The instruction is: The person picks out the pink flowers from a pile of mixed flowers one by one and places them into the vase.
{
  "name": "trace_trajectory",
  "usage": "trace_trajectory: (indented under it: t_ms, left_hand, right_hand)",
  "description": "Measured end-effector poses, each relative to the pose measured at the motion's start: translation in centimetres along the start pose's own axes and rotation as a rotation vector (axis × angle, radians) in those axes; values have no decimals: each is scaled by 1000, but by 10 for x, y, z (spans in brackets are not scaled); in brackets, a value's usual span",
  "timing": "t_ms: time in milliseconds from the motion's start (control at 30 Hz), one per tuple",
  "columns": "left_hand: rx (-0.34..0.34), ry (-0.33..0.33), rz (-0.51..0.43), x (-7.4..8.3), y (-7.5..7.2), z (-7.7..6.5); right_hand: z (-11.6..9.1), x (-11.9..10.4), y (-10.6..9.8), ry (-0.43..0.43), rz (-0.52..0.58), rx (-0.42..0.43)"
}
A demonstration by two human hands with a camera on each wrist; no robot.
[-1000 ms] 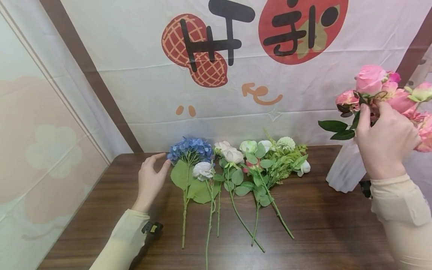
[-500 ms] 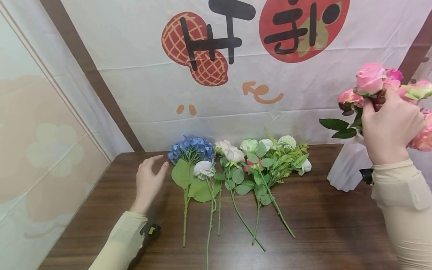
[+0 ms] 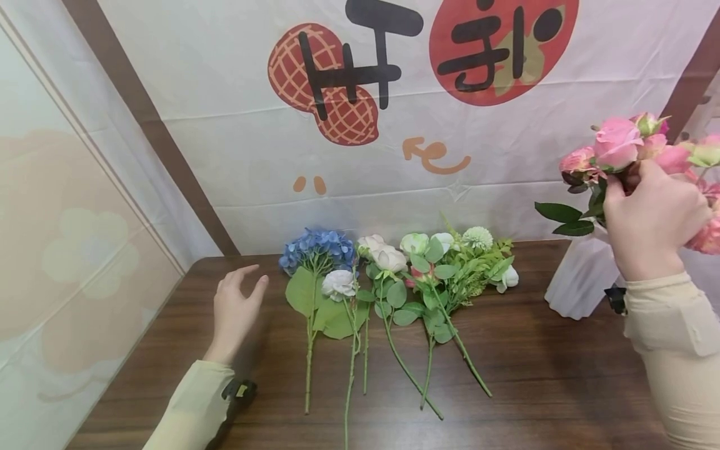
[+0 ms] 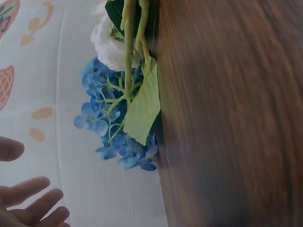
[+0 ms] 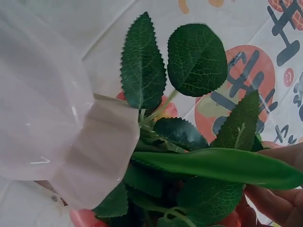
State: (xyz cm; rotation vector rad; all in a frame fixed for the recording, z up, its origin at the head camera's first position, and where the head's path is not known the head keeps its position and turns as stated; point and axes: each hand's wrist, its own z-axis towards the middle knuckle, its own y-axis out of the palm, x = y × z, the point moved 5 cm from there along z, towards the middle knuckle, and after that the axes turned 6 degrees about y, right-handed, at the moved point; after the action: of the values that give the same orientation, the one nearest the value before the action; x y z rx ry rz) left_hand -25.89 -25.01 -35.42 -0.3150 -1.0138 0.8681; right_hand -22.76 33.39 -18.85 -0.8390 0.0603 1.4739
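Note:
At the right of the head view, my right hand (image 3: 655, 225) pinches a pink rose (image 3: 619, 142) just below its bloom. This rose stands among several pink flowers in a white ribbed vase (image 3: 582, 278). The right wrist view shows the vase's wavy mouth (image 5: 102, 151), dark green leaves (image 5: 144, 64) and part of my fingers (image 5: 279, 203); the grasp itself is mostly hidden. My left hand (image 3: 235, 312) hovers with spread fingers, holding nothing, left of a blue hydrangea (image 3: 317, 250). The left wrist view has its fingertips (image 4: 42, 203) apart from the hydrangea (image 4: 99, 118).
Cut flowers lie in a row on the brown wooden table (image 3: 529, 375): a white flower (image 3: 339, 284), a pale pink bloom (image 3: 389, 257), a round pale green flower (image 3: 477, 237) and leafy sprigs (image 3: 467, 275). A printed cloth (image 3: 225, 156) hangs behind.
My left hand has drawn back leftward from the hydrangea. My right hand has shifted slightly right, still at the rose, and the blooms around it have turned a little.

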Motion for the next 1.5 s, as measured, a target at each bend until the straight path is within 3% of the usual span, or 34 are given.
trace_trajectory:
  t_ms: [333, 833, 1100, 1300, 1500]
  left_hand:
    - [32, 0, 20, -8, -12, -3]
    - [23, -7, 16, -16, -18, 0]
    - [0, -15, 35, -20, -14, -4]
    - [3, 0, 28, -15, -11, -3]
    - [20, 22, 9, -7, -9, 1]
  right_hand:
    - [1, 8, 3, 79, -86, -87]
    - [-2, 10, 4, 52, -80, -42]
    - [-5, 12, 5, 30, -67, -60]
    - [-5, 13, 3, 29, -48, -65]
    - [-11, 10, -3, -49, 17, -51]
